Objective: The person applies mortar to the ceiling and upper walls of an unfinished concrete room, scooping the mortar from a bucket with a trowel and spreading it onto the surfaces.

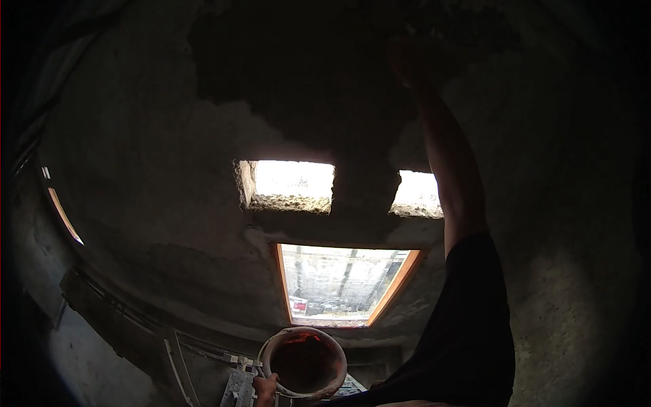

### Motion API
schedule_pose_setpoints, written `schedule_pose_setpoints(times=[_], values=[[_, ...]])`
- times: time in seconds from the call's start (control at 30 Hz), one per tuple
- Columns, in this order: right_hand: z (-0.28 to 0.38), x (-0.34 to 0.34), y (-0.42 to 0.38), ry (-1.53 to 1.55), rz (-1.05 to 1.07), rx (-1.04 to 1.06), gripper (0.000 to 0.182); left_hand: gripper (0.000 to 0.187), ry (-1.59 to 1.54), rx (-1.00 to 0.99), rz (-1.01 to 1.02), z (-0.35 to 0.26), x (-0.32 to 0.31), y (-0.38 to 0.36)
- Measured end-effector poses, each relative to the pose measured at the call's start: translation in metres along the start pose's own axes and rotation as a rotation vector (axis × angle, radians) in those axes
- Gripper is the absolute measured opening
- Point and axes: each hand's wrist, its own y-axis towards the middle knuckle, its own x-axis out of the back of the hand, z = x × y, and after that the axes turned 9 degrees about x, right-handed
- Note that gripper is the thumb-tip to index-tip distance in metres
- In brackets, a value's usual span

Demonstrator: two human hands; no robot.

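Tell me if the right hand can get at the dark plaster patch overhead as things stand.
Probably yes: the right hand is raised with arm outstretched against the dark plaster patch, with nothing between them. It is too dim to confirm contact.

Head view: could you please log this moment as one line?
right hand: raised against dark rough plaster ceiling | left hand: gripping rim of round reddish pan | orange-framed window: lit

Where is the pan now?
The pan is at the bottom centre of the head view, just below the window, with the left hand gripping its lower left rim.
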Motion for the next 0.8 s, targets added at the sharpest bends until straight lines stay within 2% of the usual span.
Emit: schedule_pose_setpoints(times=[0.07, 0.13, 0.27, 0.33, 0.53, 0.57, 0.63, 0.67, 0.73, 0.8], values=[[-0.004, -0.025, 0.002, -0.051, -0.041, 0.011, 0.031, 0.059, 0.02, -0.002, -0.002, -0.004, 0.006, -0.014], [-0.007, -0.034, 0.005, -0.274, -0.082, 0.113, 0.031, 0.06, 0.036, -0.008, -0.002, -0.01, 0.007, -0.024], [-0.007, -0.036, 0.003, -0.074, -0.161, 0.093, 0.031, 0.061, 0.082, 0.036, 0.016, -0.02, 0.013, -0.044], [-0.001, -0.008, -0.003, 0.026, -0.018, 0.064, 0.031, 0.061, 0.09, 0.036, 0.025, -0.029, 0.022, -0.065], [-0.02, -0.051, -0.001, -0.271, -0.216, 0.261, 0.03, 0.063, 0.062, 0.06, 0.017, -0.035, 0.023, -0.078], [-0.02, -0.055, 0.001, -0.269, -0.214, 0.263, 0.03, 0.058, 0.038, 0.057, 0.004, -0.035, 0.022, -0.08], [-0.003, -0.025, 0.005, -0.272, 0.105, 0.108, 0.031, 0.053, 0.01, 0.055, -0.009, -0.033, 0.021, -0.077], [0.005, -0.007, 0.002, -0.272, 0.103, 0.11, 0.031, 0.054, 0.039, 0.037, -0.024, -0.029, 0.018, -0.071], [0.022, 0.024, -0.01, -0.49, 0.265, 0.169, 0.033, 0.056, 0.067, 0.019, -0.038, -0.028, 0.017, -0.07], [0.031, 0.032, -0.016, -0.419, 0.217, 0.148, 0.031, 0.057, 0.06, 0.021, -0.016, -0.031, 0.021, -0.078]])
